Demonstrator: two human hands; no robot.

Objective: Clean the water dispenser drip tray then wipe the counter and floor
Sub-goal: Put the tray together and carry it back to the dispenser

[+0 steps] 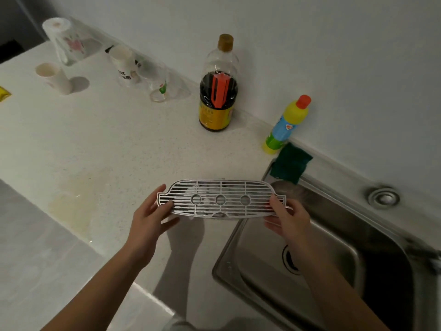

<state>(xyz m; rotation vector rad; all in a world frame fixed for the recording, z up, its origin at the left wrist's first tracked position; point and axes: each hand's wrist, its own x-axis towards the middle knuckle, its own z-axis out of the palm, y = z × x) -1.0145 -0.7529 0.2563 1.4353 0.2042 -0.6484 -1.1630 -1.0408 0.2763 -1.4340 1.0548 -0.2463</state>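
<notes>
grille: drip tray grille [220, 199], silver, slatted, three round holes in a row. Held flat in the air over the near bench [119, 144] edge, its right end above the sink [250, 235] left rim.
left hand: left hand [149, 218] grips the grille's left end, thumb on top, fingers curled under.
right hand: right hand [288, 218] grips the right end the same way, thumb on top, fingers under.
in the way: nothing between grille and sink. Basin sits just right of and below it, drain [290, 259] visible.
sink rim: one green scouring pad [290, 163] on the far left corner, just beyond the grille. One round metal fitting [383, 197] on the far rim.
bottles: two, against the far wall. Dark sauce bottle [218, 91], roughly half full, with a red insert. Yellow detergent bottle [285, 125] with an orange cap to its right, touching the pad.
cups: three, far left. Two white paper cups [53, 77] [121, 63], one clear cup [157, 82].
other: one white roll in clear wrap [64, 39] at the far left. One yellow packet [3, 93] cut off by the left edge.
bench mark: one yellowish stain [71, 201] left of the left hand.
floor: pale floor [35, 259] near left.
</notes>
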